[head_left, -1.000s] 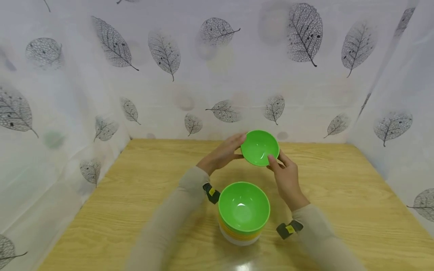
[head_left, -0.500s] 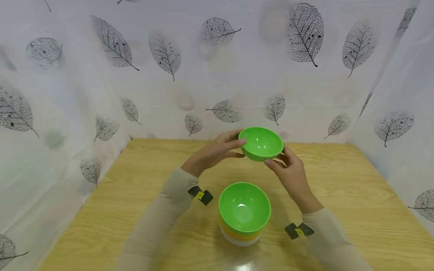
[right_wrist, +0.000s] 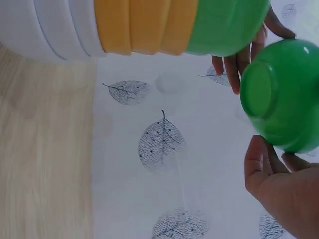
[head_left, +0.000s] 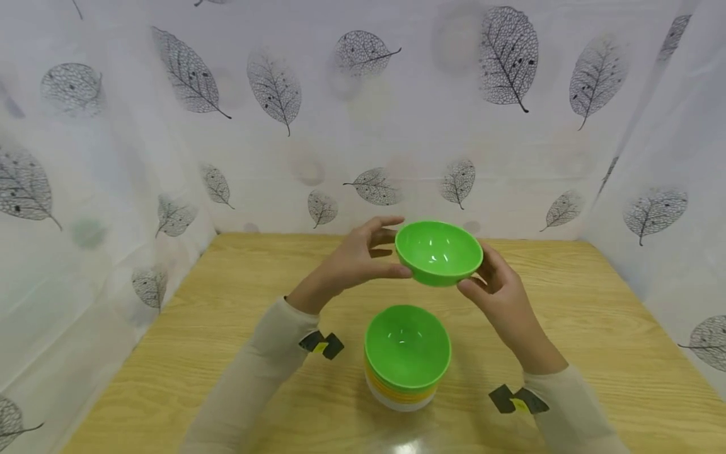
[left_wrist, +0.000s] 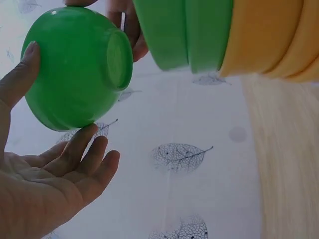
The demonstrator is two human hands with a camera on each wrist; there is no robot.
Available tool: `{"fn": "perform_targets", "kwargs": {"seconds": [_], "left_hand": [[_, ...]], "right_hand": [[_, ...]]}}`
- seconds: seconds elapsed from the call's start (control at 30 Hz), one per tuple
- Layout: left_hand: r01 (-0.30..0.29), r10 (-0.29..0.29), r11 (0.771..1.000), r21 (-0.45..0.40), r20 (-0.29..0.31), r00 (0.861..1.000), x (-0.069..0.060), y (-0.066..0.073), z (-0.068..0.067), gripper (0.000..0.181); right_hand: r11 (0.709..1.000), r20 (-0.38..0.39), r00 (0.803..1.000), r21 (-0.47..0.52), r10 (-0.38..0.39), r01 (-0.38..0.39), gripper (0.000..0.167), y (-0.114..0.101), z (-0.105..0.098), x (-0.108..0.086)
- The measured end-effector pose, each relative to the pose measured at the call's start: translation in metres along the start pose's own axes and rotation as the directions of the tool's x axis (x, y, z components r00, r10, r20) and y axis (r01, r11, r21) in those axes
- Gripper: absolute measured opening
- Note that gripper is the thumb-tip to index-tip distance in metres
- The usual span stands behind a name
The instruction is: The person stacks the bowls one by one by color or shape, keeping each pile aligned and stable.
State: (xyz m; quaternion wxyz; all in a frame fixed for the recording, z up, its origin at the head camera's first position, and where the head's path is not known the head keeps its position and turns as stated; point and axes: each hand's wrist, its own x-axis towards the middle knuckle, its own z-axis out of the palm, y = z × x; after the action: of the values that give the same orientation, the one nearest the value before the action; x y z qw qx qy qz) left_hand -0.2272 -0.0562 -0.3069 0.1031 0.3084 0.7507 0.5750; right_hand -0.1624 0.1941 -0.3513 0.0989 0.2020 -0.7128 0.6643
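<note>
Above the table, a small green bowl (head_left: 438, 252) is tilted with its inside towards the head view. My right hand (head_left: 507, 302) grips its right side, the thumb low on the outside and the fingers behind. On the other side, my left hand (head_left: 351, 258) holds it lightly, its thumb on the near wall and some fingertips at the edge. The left index finger sticks out past the rim. Both wrist views show the bowl's round foot. Below the hands stands a stack of nested bowls (head_left: 407, 353), green on top, then yellow-orange, with white at the bottom.
The stack stands on a wood-grain table (head_left: 255, 271), nearer to me than the held bowl. A pale curtain (head_left: 420, 126) with printed leaves encloses the back and both sides. Dark straps (head_left: 322, 345) sit at both wrists.
The held bowl has tipped from facing me to more level and come a little nearer. The left hand has shifted its fingers, with its thumb now lower. Both wrists have spread apart; the stack stays put.
</note>
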Motion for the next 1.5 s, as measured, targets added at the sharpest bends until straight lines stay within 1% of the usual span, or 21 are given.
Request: {"fn": "perform_targets", "kwargs": {"seconds": [0.1, 0.2, 0.27, 0.37, 0.53, 0.7, 0.83, 0.9, 1.07, 1.17, 1.33, 1.5], "left_hand": [[-0.050, 0.049, 0.997, 0.060, 0.013, 0.999, -0.010, 0.005, 0.005, 0.089], [-0.095, 0.093, 0.990, 0.108, 0.024, 0.995, -0.020, 0.012, 0.010, 0.086], [-0.115, 0.112, 0.985, 0.131, 0.028, 0.993, -0.026, 0.015, 0.012, 0.084], [-0.125, 0.121, 0.982, 0.144, 0.038, 0.992, -0.035, 0.017, 0.014, 0.084], [-0.108, 0.103, 0.985, 0.131, 0.050, 0.993, -0.048, 0.016, 0.016, 0.087], [-0.083, 0.080, 0.990, 0.116, 0.027, 0.996, -0.061, 0.014, 0.019, 0.087], [-0.057, 0.056, 0.990, 0.131, 0.014, 0.998, -0.070, 0.011, 0.022, 0.094], [-0.050, 0.048, 0.989, 0.137, 0.017, 0.999, -0.074, 0.010, 0.023, 0.097], [-0.042, 0.039, 0.988, 0.146, 0.026, 0.999, -0.082, 0.007, 0.024, 0.099], [-0.023, 0.019, 0.989, 0.144, 0.032, 0.999, -0.087, 0.004, 0.025, 0.098], [0.003, -0.011, 0.990, 0.144, 0.053, 0.999, -0.093, -0.003, 0.027, 0.098], [-0.002, -0.008, 0.991, 0.132, 0.077, 0.997, -0.096, -0.009, 0.030, 0.099]], "right_hand": [[0.998, 0.041, 0.998, 0.045, -0.048, 0.046, 0.059, -0.004, -0.004, -0.007], [0.995, 0.076, 0.994, 0.060, -0.080, 0.075, 0.061, -0.008, -0.005, -0.014], [0.995, 0.091, 0.991, 0.049, -0.095, 0.091, 0.063, -0.010, -0.005, -0.017], [0.993, 0.126, 0.985, 0.034, -0.117, 0.114, 0.067, -0.012, -0.005, -0.021], [0.991, 0.186, 0.974, 0.000, -0.128, 0.131, 0.072, -0.012, -0.001, -0.024], [0.991, 0.232, 0.965, -0.039, -0.118, 0.130, 0.070, -0.009, 0.001, -0.029], [0.989, 0.265, 0.960, -0.086, -0.091, 0.118, 0.070, -0.008, 0.002, -0.034], [0.987, 0.288, 0.954, -0.108, -0.083, 0.118, 0.072, -0.007, 0.003, -0.036], [0.982, 0.335, 0.940, -0.143, -0.068, 0.122, 0.076, -0.005, 0.006, -0.041], [0.977, 0.355, 0.933, -0.169, -0.060, 0.127, 0.081, -0.003, 0.007, -0.044], [0.970, 0.373, 0.926, -0.201, -0.054, 0.138, 0.086, 0.002, 0.007, -0.048], [0.973, 0.378, 0.925, -0.196, -0.035, 0.118, 0.086, 0.007, 0.008, -0.051]]}}
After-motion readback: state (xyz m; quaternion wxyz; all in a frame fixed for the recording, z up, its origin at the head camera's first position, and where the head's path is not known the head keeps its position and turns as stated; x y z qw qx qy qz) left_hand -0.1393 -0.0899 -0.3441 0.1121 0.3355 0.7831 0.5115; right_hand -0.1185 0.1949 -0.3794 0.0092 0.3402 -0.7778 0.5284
